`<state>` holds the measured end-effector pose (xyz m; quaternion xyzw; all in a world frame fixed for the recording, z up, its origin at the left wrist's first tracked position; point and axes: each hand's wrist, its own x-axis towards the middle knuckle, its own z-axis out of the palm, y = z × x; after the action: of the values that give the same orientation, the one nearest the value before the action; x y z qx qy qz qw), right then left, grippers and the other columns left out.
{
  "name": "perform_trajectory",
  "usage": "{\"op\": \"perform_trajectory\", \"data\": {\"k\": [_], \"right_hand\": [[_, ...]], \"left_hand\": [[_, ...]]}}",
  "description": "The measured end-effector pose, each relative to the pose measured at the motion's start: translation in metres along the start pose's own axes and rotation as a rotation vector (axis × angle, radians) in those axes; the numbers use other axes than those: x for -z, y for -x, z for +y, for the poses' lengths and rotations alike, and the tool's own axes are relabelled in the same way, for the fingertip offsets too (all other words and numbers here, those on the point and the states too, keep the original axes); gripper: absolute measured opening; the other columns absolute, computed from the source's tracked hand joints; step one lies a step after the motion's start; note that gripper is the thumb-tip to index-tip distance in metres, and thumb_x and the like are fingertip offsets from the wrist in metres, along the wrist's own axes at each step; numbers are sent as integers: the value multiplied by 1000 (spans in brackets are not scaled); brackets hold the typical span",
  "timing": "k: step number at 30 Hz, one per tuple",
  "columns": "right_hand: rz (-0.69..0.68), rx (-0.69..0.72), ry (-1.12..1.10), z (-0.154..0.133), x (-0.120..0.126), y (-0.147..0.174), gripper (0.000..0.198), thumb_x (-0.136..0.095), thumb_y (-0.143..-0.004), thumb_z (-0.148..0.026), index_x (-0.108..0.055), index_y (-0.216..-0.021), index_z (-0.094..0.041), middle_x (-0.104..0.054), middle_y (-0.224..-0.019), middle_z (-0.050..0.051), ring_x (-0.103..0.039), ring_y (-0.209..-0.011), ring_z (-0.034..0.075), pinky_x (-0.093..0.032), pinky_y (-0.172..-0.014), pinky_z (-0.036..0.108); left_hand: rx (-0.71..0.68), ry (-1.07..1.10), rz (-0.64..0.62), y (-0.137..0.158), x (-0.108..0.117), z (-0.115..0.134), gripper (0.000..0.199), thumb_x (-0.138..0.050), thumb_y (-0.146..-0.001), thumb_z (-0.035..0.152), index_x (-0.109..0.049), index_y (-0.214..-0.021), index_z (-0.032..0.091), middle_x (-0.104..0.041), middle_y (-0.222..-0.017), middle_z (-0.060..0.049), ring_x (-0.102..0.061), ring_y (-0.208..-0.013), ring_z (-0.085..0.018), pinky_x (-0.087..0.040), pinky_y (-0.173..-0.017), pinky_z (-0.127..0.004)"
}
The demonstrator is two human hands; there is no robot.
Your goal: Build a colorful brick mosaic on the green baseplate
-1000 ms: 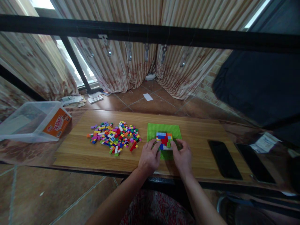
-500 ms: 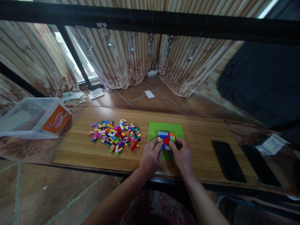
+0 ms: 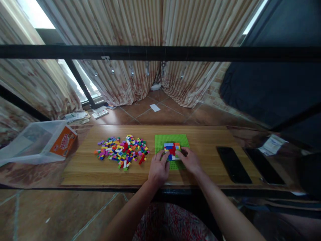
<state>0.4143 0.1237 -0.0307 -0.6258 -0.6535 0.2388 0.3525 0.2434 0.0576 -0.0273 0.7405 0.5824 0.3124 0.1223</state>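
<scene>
A low block of toy building bricks (image 3: pixel 172 147) in blue, red, white and orange lies over the green studded baseplate (image 3: pixel 184 139). My left hand (image 3: pixel 159 170) has its curled fingers against the block's left and near side. From the right, my right hand (image 3: pixel 191 161) grips the block's other side with thumb and fingers. Part of the block's near edge is hidden by my fingers. Left of the baseplate, a loose heap of small coloured bricks (image 3: pixel 125 150) is spread on the wooden board (image 3: pixel 205 140).
A clear plastic box (image 3: pixel 37 137) with an orange label lies on its side at the far left. Two dark phone-like slabs (image 3: pixel 233 164) lie at the right, with a crumpled packet (image 3: pixel 269 144) beyond them. A dark metal bar (image 3: pixel 150 53) crosses in front of the curtains.
The head view has tilted up and shifted, so more curtain shows. Both hands stay at the brick block; the right thumb and fingers have shifted slightly at its right side.
</scene>
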Motion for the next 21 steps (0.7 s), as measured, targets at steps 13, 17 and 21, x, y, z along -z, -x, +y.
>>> {"op": "perform_trajectory", "data": {"k": [13,17,21], "right_hand": [[235,68,57,48,49,32,49,-38,-89,-56,-67,-92,-16,-69,-93,14,-63,-87,26,-48,-80,41],[269,158,131,60,44,39,45,-39,-89,-54,-66,-91,-18,-69,-93,12,-62,-88,26,-48,-82,42],[271,205,192,63,40,38,45,-38,-89,-54,-66,-90,-19,-68,-92,13,-63,-86,28,-49,-78,42]], "left_hand": [[103,49,296,32,21,-9,39,-47,-87,15,-47,-126,19,-55,-122,-11,-50,-117,-23,-43,-101,-45],[230,-12,422,56,44,-29,23,-47,-87,19,-53,-109,20,-59,-104,-9,-56,-101,-23,-50,-89,-42],[307,-70,413,61,57,-43,12,-48,-86,20,-54,-97,20,-57,-95,-7,-58,-88,-21,-52,-77,-37]]}}
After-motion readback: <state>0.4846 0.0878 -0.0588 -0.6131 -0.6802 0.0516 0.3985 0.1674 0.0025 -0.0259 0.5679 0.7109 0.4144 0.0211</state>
